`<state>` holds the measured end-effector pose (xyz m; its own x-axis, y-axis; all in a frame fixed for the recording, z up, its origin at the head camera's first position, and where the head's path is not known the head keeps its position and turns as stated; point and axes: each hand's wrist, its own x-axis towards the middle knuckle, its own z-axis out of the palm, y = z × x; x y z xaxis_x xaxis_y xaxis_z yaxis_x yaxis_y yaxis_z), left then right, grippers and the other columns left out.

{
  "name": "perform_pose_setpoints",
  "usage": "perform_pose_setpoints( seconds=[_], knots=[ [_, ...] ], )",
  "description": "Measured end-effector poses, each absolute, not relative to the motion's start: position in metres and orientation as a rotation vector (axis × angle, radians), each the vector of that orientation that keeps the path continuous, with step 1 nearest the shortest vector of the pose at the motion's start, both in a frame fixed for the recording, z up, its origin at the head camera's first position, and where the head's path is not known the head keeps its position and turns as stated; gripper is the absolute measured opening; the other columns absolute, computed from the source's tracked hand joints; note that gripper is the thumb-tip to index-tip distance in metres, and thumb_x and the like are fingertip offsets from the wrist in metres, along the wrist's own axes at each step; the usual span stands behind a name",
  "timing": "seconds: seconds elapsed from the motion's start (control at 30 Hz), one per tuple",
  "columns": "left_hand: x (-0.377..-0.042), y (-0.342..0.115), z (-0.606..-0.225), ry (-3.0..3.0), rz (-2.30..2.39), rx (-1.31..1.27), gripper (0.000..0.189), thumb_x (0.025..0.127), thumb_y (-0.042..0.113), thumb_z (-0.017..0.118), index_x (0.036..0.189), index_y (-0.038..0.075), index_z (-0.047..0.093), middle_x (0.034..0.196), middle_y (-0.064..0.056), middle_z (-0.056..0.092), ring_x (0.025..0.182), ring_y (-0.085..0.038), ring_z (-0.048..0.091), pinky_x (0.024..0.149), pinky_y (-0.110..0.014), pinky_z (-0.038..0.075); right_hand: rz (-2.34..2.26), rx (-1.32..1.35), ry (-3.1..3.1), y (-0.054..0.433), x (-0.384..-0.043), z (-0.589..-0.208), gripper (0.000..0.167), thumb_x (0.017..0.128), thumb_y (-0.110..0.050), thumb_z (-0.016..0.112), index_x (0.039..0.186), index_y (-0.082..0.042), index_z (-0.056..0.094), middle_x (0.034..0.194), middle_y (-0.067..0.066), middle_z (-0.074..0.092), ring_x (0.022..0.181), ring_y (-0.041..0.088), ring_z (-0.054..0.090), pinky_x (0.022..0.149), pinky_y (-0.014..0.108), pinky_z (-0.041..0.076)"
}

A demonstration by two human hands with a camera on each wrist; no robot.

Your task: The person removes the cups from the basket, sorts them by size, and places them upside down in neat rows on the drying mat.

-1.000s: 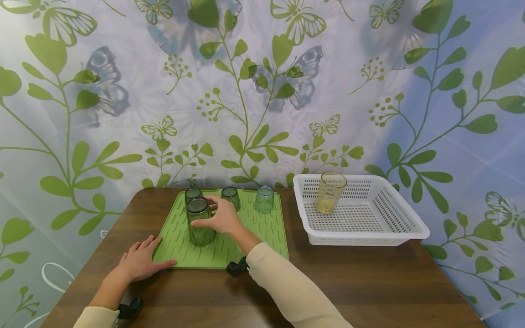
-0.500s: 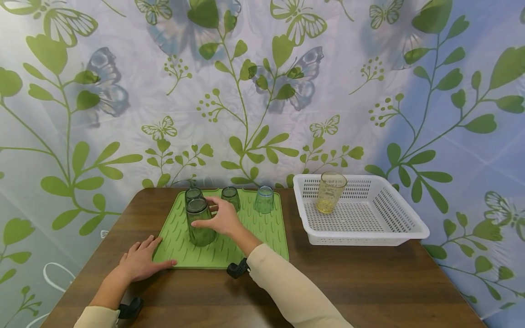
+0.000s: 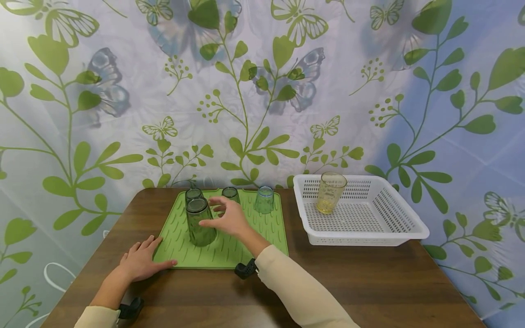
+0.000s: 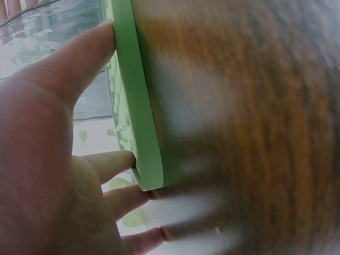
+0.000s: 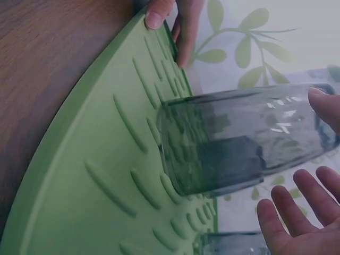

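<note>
A tall grey-tinted glass stands upside down on the green drying mat. My right hand is just right of it, fingers spread and loosely bent, holding nothing. In the right wrist view the thumb overlaps the raised end of the glass, while the other fingers stand apart from it. At the mat's front left corner rests my left hand, fingers spread. Its thumb lies on the mat's edge in the left wrist view, and other fingertips reach the side and the table.
Behind the tall glass are a dark small glass, another dark one and a bluish glass. A white perforated basket on the right holds a yellow-tinted tumbler. A patterned curtain hangs behind the wooden table.
My right hand has let go of the tall glass and shifted slightly right, its fingers loosening. The glass stays standing on the mat. My left hand has not moved.
</note>
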<state>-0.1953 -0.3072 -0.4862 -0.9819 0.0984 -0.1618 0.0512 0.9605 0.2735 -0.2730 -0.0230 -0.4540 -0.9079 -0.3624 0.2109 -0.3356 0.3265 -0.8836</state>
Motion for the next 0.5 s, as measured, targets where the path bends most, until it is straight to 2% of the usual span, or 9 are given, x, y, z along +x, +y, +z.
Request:
perform_pose_setpoints(
  seconds=[0.2, 0.5],
  knots=[
    [-0.195, -0.307, -0.486, 2.936, 0.414, 0.119, 0.108, 0.085, 0.075, 0.064, 0.156, -0.002, 0.036, 0.158, -0.038, 0.027, 0.138, -0.069, 0.025, 0.102, -0.085, 0.026, -1.786, -0.672, 2.499, -0.001, -0.267, -0.451, 0.064, 0.084, -0.032, 0.087, 0.141, -0.024, 0.059, 0.14, 0.0, 0.064, 0.124, 0.029, 0.063, 0.104, 0.042, 0.054],
    [-0.197, -0.309, -0.49, 2.946, 0.417, 0.115, 0.111, 0.084, 0.077, 0.063, 0.156, -0.001, 0.036, 0.16, -0.037, 0.026, 0.139, -0.069, 0.024, 0.103, -0.086, 0.025, -1.974, -0.679, 2.439, 0.038, -0.258, -0.452, 0.058, 0.084, -0.027, 0.087, 0.136, -0.022, 0.063, 0.133, -0.001, 0.067, 0.119, 0.021, 0.066, 0.107, 0.054, 0.051]
  ],
)
